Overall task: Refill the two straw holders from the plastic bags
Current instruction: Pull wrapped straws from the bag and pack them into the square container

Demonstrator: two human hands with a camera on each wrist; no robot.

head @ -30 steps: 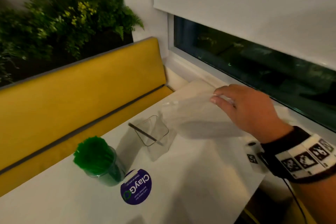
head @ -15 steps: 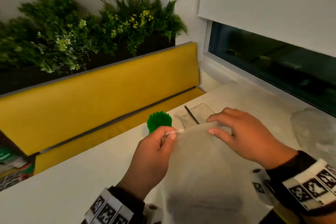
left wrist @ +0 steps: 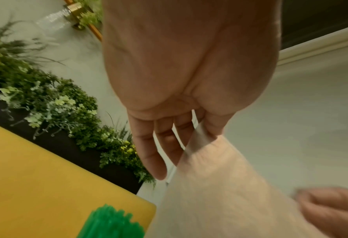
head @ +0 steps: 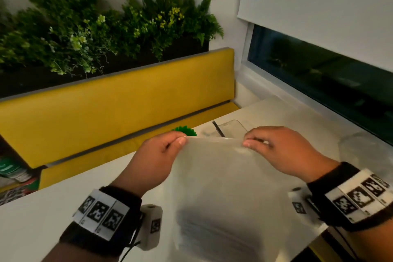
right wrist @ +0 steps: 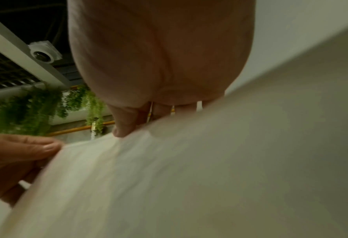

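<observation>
1. Your left hand (head: 156, 153) pinches the near-left corner of the plastic bag (head: 223, 187) at its top edge, thumb against forefinger.
2. Your right hand (head: 282, 151) pinches the right corner; the mouth runs left to right between your fingers (head: 249, 143), not yet parted.
3. The green straw holder (head: 184, 130) and clear straw holder (head: 230, 127) stand just beyond, on the white surface (head: 42, 219).
4. Behind: a yellow bench (head: 117, 108), with a window (head: 319, 83) at right.

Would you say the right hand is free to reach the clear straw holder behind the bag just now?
Probably not yet. The right hand and the left hand each pinch a top corner of the plastic bag, which hangs between them and the clear holder.
</observation>
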